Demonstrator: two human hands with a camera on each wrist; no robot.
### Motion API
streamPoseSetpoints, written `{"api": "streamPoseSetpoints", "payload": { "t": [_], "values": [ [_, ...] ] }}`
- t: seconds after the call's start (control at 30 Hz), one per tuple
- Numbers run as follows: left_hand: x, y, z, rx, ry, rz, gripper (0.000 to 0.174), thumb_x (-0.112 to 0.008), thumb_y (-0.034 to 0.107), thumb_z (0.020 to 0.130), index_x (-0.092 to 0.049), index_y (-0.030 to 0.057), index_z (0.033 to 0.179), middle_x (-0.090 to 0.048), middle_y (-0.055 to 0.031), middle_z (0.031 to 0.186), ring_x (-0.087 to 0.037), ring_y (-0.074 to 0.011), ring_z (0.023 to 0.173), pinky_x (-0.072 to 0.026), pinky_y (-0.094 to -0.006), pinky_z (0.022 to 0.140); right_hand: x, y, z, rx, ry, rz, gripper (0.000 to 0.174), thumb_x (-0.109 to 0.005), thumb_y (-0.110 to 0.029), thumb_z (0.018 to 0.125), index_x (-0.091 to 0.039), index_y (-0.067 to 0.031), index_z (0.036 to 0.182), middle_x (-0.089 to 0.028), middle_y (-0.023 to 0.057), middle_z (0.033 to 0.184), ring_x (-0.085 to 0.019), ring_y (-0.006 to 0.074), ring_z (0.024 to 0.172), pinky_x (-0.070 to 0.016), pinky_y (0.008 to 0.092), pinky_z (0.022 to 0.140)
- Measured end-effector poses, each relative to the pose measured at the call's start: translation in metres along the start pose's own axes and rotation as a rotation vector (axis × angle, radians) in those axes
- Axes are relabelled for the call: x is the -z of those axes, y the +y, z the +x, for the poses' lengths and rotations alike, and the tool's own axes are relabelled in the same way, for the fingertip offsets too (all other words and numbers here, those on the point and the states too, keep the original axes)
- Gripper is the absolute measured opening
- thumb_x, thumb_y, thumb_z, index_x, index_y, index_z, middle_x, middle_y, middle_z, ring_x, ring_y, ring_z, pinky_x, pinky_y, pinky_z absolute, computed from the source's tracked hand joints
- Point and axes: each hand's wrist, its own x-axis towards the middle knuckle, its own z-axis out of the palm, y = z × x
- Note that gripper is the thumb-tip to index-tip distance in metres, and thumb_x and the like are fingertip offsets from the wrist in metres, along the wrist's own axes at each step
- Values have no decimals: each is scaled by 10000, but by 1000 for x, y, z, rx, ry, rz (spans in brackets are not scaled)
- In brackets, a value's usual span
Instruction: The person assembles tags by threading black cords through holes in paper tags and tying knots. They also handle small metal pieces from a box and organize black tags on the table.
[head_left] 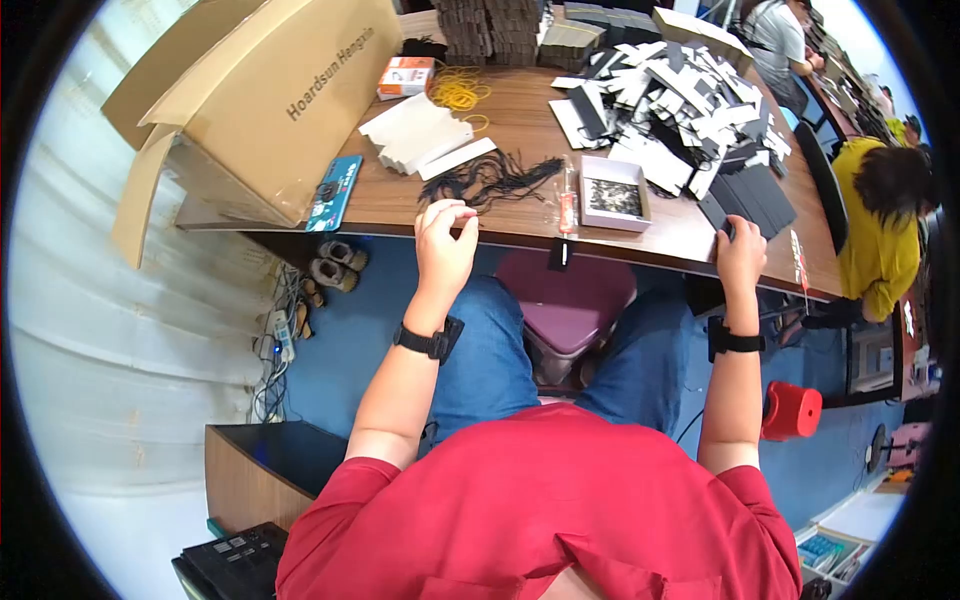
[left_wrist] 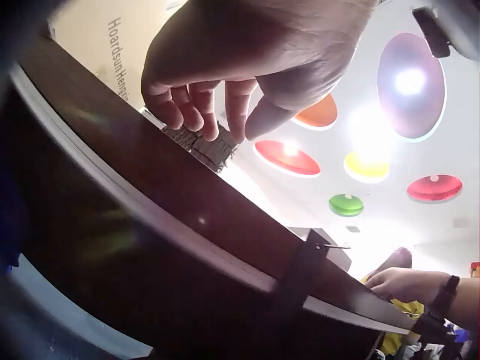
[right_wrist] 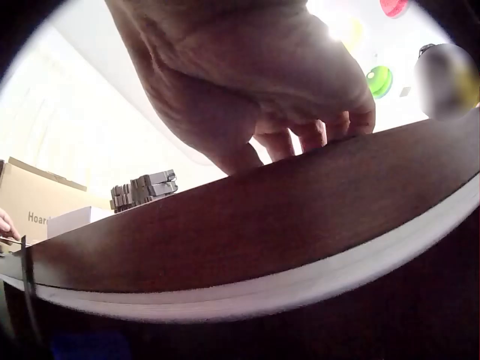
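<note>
The left hand (head_left: 445, 240) is hovering at the near edge of the bench (head_left: 520, 130), right at the near end of the black strings (head_left: 495, 175). Its fingers (left_wrist: 191, 105) are curling in narrow, with the thumb closing toward the fingertips. Whether a strand is caught between them I cannot tell, as the strands are too thin to make out in the left wrist view.

The right hand (head_left: 741, 258) is lying over the bench edge further right, beside the stack of black cards (head_left: 755, 200). Its fingers (right_wrist: 322, 135) are bending loosely onto the wood and holding nothing.

As I judge it, the risk is sitting in the tangle. A strand being pulled could be dragging its neighbours along, drawing the bunch off the near edge onto the floor. It could also be snagging the small white box (head_left: 612, 193) just to the right.

The strings are lying as a loose, fanned bundle, thin, limp and crossing one another, with frayed-looking ends spreading to the right.
</note>
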Motion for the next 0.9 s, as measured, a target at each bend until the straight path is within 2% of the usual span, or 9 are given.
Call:
{"api": "streamPoseSetpoints", "payload": {
  "t": [0.17,0.33,0.43,0.47,0.53,0.63,0.73,0.8,0.9],
  "values": [
    [4,-30,36,-42,39,155,73,-675,120,757,-660,61,798,-619,-96,945,-537,-300,936,-423,-394,855,-9,-3,3,-18,-16,9,343,-676,-178,774,-584,-151,1103,-600,99,1077,-559,335,1000,-457,447,839],
    [0,-46,70,-140,-20,319,147,-639,146,792,-667,60,907,-619,-124,1029,-525,-346,1022,-418,-418,906,-9,-9,4,-69,-9,-78,400,-671,-212,775,-563,-162,1157,-568,85,1142,-523,314,1074,-424,457,902],
    [-1,-49,74,-71,-196,416,215,-609,208,833,-672,55,970,-620,-116,1069,-511,-350,1062,-408,-428,935,-2,-14,-1,-99,31,-78,480,-678,-245,768,-539,-162,1220,-509,100,1248,-455,314,1173,-370,491,962],
    [-1,-51,75,-51,-354,571,302,-576,276,867,-655,57,1059,-594,-107,1147,-486,-344,1109,-398,-449,948,-3,-15,-1,-108,60,-100,508,-681,-260,764,-529,-162,1239,-489,106,1275,-434,317,1196,-353,502,974],
    [-3,-50,73,-49,-331,602,332,-571,295,871,-636,65,1102,-567,-107,1191,-468,-338,1136,-395,-460,946,-3,-15,-1,-130,119,-147,564,-686,-291,756,-509,-160,1275,-450,119,1328,-391,322,1242,-320,524,998],
    [-5,-44,66,-52,-327,625,373,-569,302,874,-594,67,1163,-523,-123,1244,-448,-340,1159,-394,-466,944,2,-7,10,-132,-31,-116,607,-695,-328,739,-503,-155,1288,-433,135,1357,-369,330,1269,-308,546,999],
    [-7,-44,61,-82,-271,604,408,-587,284,859,-562,59,1198,-520,-153,1241,-436,-358,1171,-376,-483,963,-3,-1,12,-50,-5,-162,593,-704,-333,723,-526,-133,1252,-477,102,1310,-413,308,1230,-338,533,974],
    [-11,-41,56,-93,-193,545,415,-595,259,849,-552,41,1199,-483,-190,1276,-394,-379,1213,-345,-487,998,-3,5,15,-22,13,-157,565,-716,-322,710,-545,-125,1212,-511,68,1267,-445,276,1201,-356,524,955],
    [-13,-8,41,-152,-144,396,379,-624,239,818,-581,42,1138,-475,-190,1264,-388,-382,1197,-338,-485,1002,2,-1,15,-30,-25,-138,498,-712,-273,734,-554,-130,1184,-502,57,1272,-423,267,1230,-307,590,981]
  ]
}}
